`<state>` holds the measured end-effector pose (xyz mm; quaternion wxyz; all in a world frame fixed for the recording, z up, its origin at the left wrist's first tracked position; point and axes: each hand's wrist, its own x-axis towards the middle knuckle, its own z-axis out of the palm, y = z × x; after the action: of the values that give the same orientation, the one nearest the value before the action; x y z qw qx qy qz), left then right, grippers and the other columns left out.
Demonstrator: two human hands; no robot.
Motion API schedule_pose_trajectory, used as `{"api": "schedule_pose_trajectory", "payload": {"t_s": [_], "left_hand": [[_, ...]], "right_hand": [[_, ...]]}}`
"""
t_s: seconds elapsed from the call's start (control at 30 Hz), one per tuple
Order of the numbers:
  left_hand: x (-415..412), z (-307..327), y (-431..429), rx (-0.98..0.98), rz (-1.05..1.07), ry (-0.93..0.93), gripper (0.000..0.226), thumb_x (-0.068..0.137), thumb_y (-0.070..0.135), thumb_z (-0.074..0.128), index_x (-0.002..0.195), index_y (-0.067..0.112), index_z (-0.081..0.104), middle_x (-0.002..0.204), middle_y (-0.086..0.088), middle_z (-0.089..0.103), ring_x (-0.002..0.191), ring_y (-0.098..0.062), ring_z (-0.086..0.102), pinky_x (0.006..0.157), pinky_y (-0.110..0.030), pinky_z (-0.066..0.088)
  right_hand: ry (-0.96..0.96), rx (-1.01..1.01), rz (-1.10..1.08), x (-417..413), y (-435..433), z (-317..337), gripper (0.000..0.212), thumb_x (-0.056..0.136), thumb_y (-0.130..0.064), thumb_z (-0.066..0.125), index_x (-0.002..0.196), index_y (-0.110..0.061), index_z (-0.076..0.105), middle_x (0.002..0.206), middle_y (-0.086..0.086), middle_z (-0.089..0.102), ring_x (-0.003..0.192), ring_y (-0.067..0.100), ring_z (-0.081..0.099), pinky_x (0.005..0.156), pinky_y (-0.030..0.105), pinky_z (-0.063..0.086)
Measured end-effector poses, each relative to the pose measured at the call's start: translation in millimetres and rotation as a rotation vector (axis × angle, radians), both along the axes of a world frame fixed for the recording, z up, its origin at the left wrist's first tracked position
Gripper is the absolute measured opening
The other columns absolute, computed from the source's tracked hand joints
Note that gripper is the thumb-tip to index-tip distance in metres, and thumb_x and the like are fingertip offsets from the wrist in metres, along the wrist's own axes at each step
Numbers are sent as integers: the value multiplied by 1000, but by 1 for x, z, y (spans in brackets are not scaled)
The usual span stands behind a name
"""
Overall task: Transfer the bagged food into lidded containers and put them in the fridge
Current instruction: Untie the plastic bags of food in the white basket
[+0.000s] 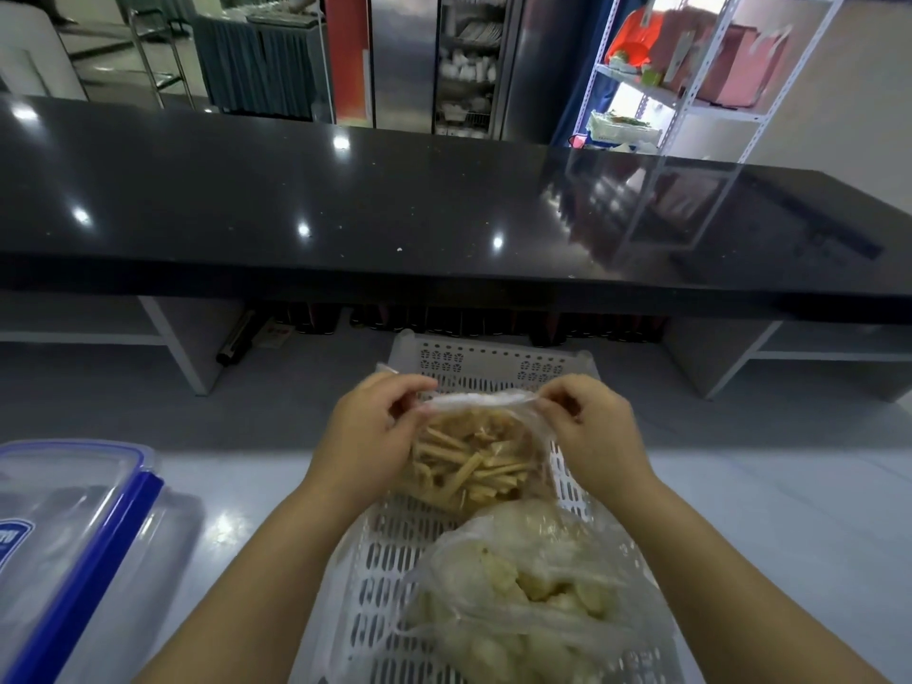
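A clear plastic bag of yellow stick-shaped food (469, 461) is held above a white perforated basket (390, 550). My left hand (367, 431) pinches the bag's top edge on the left, and my right hand (592, 427) pinches it on the right. A second clear bag of pale chunky food (528, 589) lies in the near part of the basket. At the left edge sits a clear container with a blue-clipped lid (64, 535), lid on.
The basket rests on a pale worktop (765, 510). Beyond it runs a raised black counter (395, 209). Behind that stand a glass-door cabinet (464, 61) and a white metal shelf rack (691, 91). Bottles line the low shelf under the counter.
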<state>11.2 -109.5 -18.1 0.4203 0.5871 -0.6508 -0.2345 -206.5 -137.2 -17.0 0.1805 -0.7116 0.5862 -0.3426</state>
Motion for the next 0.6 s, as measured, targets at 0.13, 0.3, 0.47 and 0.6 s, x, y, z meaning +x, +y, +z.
{"api": "schedule_pose_trajectory", "payload": {"t_s": [0.13,0.3,0.47,0.6], "left_hand": [[-2,4,0,118,-60,-61,16,90,25,56,101,28,68,89,10,54,87,-8,52,76,-23,44],[-14,18,-5,175,-77,-199,22,79,49,63,82,27,65,84,10,50,80,-5,51,69,-24,46],[-7,23,-5,105,-12,-144,16,84,32,66,75,20,61,78,6,58,70,-6,53,62,-21,42],[-3,18,-1,148,92,-37,15,93,27,54,82,17,52,70,1,59,57,-10,49,51,-21,38]], "right_hand": [[-92,159,-26,-1,5,3,9,92,-16,57,96,-21,63,89,-9,61,79,3,56,64,13,40],[157,186,181,14,4,25,22,82,-38,67,103,-34,64,100,-12,53,89,5,53,76,21,46],[165,80,115,14,3,24,14,89,-26,62,82,-14,66,81,-5,60,75,9,53,67,23,46],[-97,145,-70,7,8,20,18,93,-22,55,77,-16,57,73,1,60,66,16,56,59,27,49]]}}
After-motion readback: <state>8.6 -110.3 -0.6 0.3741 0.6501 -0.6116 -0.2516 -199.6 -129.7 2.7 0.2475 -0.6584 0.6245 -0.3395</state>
